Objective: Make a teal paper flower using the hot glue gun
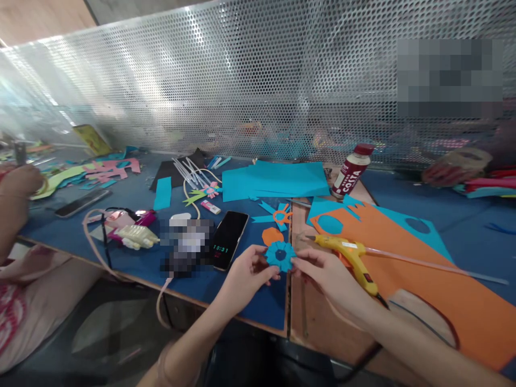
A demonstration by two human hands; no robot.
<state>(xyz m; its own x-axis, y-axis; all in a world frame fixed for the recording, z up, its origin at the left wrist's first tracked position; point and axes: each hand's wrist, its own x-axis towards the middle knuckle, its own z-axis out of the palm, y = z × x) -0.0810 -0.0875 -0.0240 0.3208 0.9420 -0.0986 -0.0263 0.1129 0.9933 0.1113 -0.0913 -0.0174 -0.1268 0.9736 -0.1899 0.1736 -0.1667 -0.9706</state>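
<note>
A blue paper flower (285, 261) with a dark centre is held up over the table's front part, between both hands. My left hand (246, 273) pinches its left edge, and my right hand (322, 273) pinches the right edge. Just behind the flower lie an orange paper disc (272, 236) and a blue and orange paper piece (282, 216). To the right of them, a yellow glue gun (350, 256) with a long clear glue stick rests on a large orange sheet (435, 290).
A phone (229, 241) lies left of my hands, with cables and a pink and cream item (135, 235) beyond. Blue sheets (278, 180) and a Costa bottle (352, 171) stand before a perforated metal screen (258, 80). Another person's hand (20, 183) is at far left.
</note>
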